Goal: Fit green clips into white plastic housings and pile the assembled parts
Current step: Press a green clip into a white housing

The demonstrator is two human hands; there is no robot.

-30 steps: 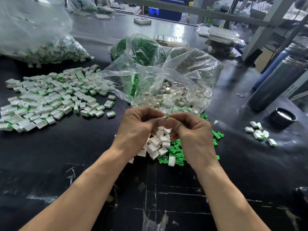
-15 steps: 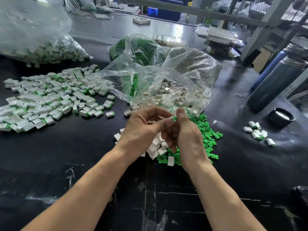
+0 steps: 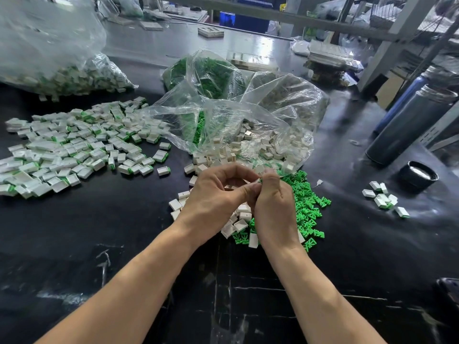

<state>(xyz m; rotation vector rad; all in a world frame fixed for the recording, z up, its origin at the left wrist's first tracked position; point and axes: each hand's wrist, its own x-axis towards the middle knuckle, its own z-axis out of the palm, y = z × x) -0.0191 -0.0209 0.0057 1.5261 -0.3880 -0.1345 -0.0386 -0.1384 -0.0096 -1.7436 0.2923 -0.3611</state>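
My left hand [image 3: 216, 194] and my right hand [image 3: 273, 204] meet above the middle of the black table. Their fingertips pinch one small part together: a green clip [image 3: 260, 180] shows between them, and the white housing is mostly hidden by my fingers. Below my hands lie loose white housings [image 3: 239, 220] and a heap of green clips [image 3: 306, 202]. A wide pile of assembled white-and-green parts [image 3: 74, 147] spreads across the left of the table.
An open clear bag of white housings [image 3: 260, 142] lies just beyond my hands, with a bag of green clips [image 3: 206, 75] behind it. A big bag of assembled parts [image 3: 62, 68] sits far left. Right: a few assembled parts [image 3: 383, 198], a black lid [image 3: 418, 173], dark flasks [image 3: 407, 125].
My hands stayed together on the part and drew slightly toward me, the right hand turning more upright. The heap of green clips to its right shows more.
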